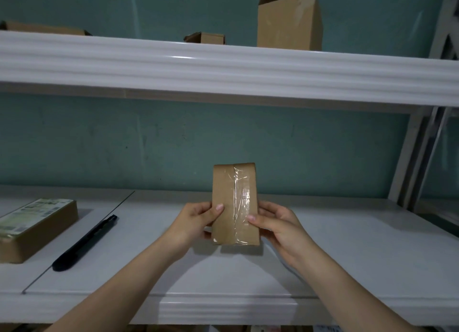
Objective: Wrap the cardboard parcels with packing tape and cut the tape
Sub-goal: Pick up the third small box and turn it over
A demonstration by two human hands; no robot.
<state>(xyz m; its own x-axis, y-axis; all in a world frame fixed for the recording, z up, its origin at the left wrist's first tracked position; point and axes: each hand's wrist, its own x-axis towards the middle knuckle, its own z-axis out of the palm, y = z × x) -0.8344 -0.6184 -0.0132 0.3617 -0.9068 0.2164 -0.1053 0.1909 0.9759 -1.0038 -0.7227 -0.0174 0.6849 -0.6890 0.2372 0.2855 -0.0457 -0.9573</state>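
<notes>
Parcel (234, 202) of brown cardboard, small and flat, held upright between two bare hands just above the near middle of a white lower shelf (347, 257). The left hand (196, 223) grips its lower left edge, thumb on the front face and the rest of the hand wrapped behind. The right hand (275, 226) grips the lower right edge the same way, its thumb pressing on the tape (242, 205). That tape is a clear, slightly wrinkled band running from top to bottom along the right half of the face. Holding the parcel up with its face toward the eyes looks like a way to check the band or smooth it down, though which cannot be told. No tape roll is in view. A black knife (85, 242) lies on the shelf to the left, well apart from the hands, likely kept there for cutting. Further left sits a labelled box (34, 228). An upper shelf (223, 68) crosses the far scene, carrying an open carton (289, 21) at the right and a small box (206, 38) beside it.
</notes>
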